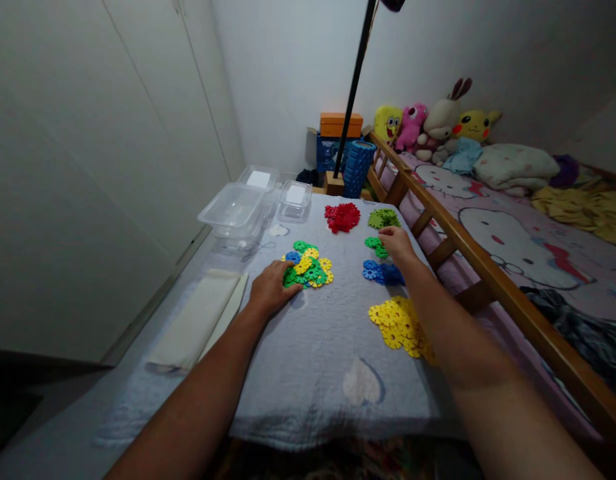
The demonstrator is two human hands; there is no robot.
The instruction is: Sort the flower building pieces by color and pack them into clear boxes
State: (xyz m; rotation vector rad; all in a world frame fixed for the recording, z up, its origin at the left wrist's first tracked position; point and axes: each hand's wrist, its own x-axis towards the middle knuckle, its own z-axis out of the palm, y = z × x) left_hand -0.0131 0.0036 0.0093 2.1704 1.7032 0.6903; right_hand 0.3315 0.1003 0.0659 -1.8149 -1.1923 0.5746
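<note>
A grey blanket [318, 347] covers a low surface with plastic snowflake discs sorted by colour. My left hand [271, 288] lies with fingers curled on the left edge of a mixed pile [311, 267] of green, yellow and blue discs. My right hand [397, 243] is closed in a pinch over the dark green pile [375, 245], beside the light green pile [384, 218]. Whether it holds a disc is hidden. A red pile [342, 217] sits at the back, a blue pile [381, 272] lies under my right wrist, and a yellow pile [395, 325] is nearest me.
Clear plastic boxes [235, 210] with lids [295, 198] stand at the back left. A folded cream cloth [201, 319] lies left. A wooden bed rail [488, 267] runs along the right, with plush toys [438, 123] behind. A black pole [353, 87] rises at the back.
</note>
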